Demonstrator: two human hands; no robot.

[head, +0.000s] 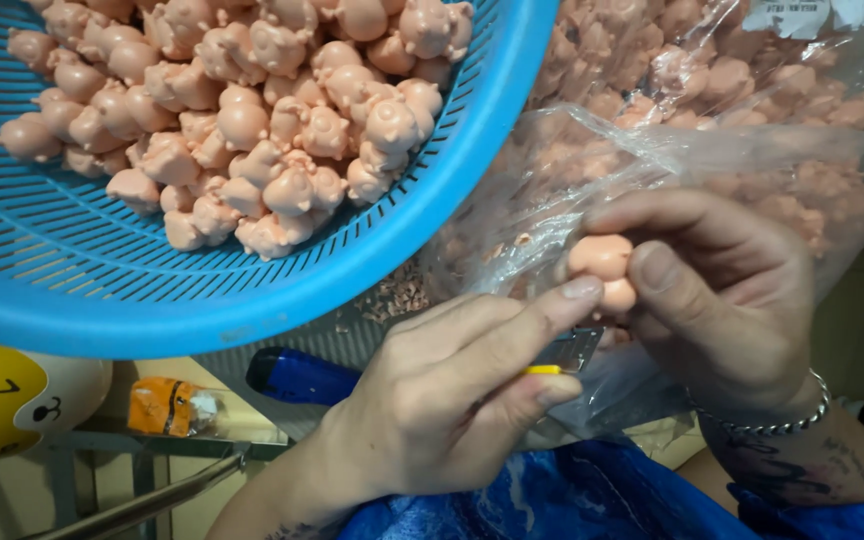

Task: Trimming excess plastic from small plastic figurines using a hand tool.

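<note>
Pink pig (602, 268) sat pinched upright in the right hand's (722, 300) fingertips, just above the blade (567, 352) gripped by the left hand (452, 400), edge touching its underside.

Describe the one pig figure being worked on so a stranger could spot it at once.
Start at the big blue basket heaped with pink pig figures, then look right to the clear plastic bag of more. In front of that bag, the right hand pinches one pink pig figure. It alone is held in fingers, with the left hand's small blade just beneath.
</note>
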